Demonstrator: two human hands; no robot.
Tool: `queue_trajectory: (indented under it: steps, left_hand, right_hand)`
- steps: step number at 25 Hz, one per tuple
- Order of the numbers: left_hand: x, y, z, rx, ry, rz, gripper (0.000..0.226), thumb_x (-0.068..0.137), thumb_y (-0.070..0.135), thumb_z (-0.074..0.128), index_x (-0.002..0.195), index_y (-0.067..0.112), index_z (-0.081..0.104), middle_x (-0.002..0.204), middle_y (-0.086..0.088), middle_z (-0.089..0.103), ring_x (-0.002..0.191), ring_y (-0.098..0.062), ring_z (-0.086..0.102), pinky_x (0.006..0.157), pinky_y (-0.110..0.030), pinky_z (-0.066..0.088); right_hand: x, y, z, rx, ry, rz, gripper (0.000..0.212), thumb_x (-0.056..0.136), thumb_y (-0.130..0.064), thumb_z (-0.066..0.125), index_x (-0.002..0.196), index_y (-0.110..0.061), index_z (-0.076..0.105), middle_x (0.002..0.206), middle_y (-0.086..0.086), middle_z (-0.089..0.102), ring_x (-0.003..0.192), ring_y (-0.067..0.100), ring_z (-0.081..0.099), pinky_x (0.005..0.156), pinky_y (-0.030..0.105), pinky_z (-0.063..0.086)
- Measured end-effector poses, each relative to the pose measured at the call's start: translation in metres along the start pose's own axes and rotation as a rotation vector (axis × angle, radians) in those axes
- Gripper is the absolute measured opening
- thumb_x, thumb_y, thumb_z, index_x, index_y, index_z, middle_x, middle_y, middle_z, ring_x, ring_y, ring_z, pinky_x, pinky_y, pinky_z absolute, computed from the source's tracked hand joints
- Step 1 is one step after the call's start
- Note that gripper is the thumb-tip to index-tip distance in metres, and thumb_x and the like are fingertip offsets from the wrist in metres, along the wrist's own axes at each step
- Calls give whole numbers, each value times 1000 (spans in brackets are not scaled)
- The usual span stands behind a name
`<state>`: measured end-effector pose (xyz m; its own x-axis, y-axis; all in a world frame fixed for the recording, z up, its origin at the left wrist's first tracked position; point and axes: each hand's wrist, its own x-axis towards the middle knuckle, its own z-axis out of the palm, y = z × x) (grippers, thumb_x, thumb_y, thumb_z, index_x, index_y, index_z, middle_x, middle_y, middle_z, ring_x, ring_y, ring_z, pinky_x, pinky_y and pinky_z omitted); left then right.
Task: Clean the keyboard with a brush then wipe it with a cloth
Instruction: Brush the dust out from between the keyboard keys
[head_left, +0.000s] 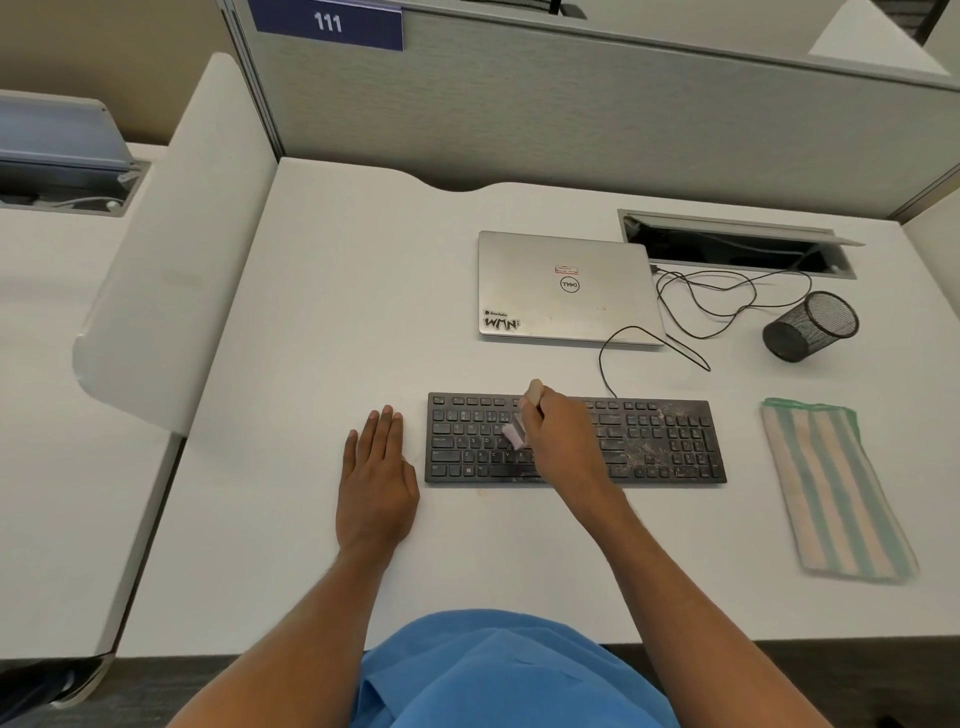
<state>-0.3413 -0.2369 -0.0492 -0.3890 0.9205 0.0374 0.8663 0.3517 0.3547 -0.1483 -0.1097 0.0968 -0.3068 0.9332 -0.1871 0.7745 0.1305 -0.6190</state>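
A black keyboard (649, 441) lies on the white desk (322, 312), with pale crumbs scattered over its right half. My right hand (563, 441) grips a small brush (514, 431) with a tan handle, its pale bristles down on the keys left of the keyboard's middle. My left hand (376, 483) rests flat on the desk just left of the keyboard, fingers straight. A folded cloth (831, 488) with green and cream stripes lies to the right of the keyboard, apart from it.
A closed silver laptop (566, 288) sits behind the keyboard. Loose black cables (727, 296) run from it to an open cable tray (737, 244). A black mesh cup (810, 325) lies tipped on its side at the right. Grey partition walls (571, 104) bound the desk.
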Motion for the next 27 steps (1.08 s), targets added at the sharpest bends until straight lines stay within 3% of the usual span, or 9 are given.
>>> queue_trajectory:
  steps: [3, 7, 9, 11, 15, 18, 21, 24, 27]
  left_hand:
    - [0, 0, -1, -3, 1, 1, 68, 98, 24, 23, 163, 8, 34, 172, -7, 30, 161, -22, 21, 132, -46, 14]
    - [-1, 0, 0, 2, -2, 5, 67, 98, 23, 25, 164, 8, 33, 172, -6, 29, 161, -22, 20, 132, -46, 12]
    - [-1, -1, 0, 0, -1, 3, 67, 98, 23, 25, 163, 8, 33, 172, -6, 30, 161, -22, 21, 132, -45, 12]
    - [0, 0, 1, -2, 0, 4, 67, 98, 23, 25, 163, 8, 34, 172, -6, 30, 161, -22, 21, 132, -45, 12]
    - [-1, -1, 0, -5, 4, 2, 67, 99, 24, 24, 164, 8, 33, 172, -6, 30, 161, -22, 21, 132, -44, 10]
    - [-1, 0, 0, -5, 6, 3, 68, 99, 24, 22, 163, 8, 34, 172, -6, 30, 161, -22, 21, 132, -45, 11]
    - [-1, 0, 0, -4, 8, 3, 67, 99, 24, 23, 163, 8, 34, 172, -6, 30, 161, -22, 21, 132, -45, 12]
    - [-1, 0, 0, 0, 7, 4, 67, 99, 24, 23, 163, 8, 33, 172, -6, 30, 161, -22, 21, 132, -45, 11]
    - [-1, 0, 0, 3, 7, 5, 67, 99, 24, 23, 164, 8, 33, 172, -6, 29, 161, -22, 20, 132, -45, 11]
  right_hand:
    - [-5, -3, 9, 116, -13, -34, 40, 109, -26, 42, 72, -10, 43, 73, 18, 61, 69, 5, 68, 54, 30, 50]
    - [-9, -5, 2, -26, -60, 1, 45, 109, -22, 40, 65, -19, 39, 58, -6, 50, 50, -3, 54, 51, 15, 34]
    - [-7, -4, -4, -47, -60, -2, 41, 109, -22, 41, 68, -16, 44, 58, -6, 51, 49, 3, 51, 54, 21, 34]
    - [-6, -7, -7, 60, -12, -24, 38, 109, -23, 41, 76, -6, 49, 60, -4, 51, 54, -1, 58, 50, 15, 34]
    - [-4, -10, 4, 197, -16, -49, 36, 108, -20, 43, 74, -9, 42, 63, -6, 43, 57, -10, 55, 65, 16, 51]
    - [-9, -5, 4, 45, -61, -30, 40, 109, -21, 40, 69, -18, 39, 60, -15, 48, 58, -9, 59, 53, 11, 41]
    - [-14, 0, -5, 11, -101, 15, 41, 109, -20, 40, 69, -11, 45, 57, -3, 50, 49, -9, 55, 44, 16, 35]
    - [-13, 0, -8, 22, 2, 20, 45, 110, -28, 37, 71, -11, 49, 60, 0, 53, 49, 5, 48, 45, 21, 33]
    - [-17, -6, -5, 87, 50, 16, 43, 110, -22, 38, 69, -13, 46, 57, -7, 49, 49, -5, 54, 46, 15, 35]
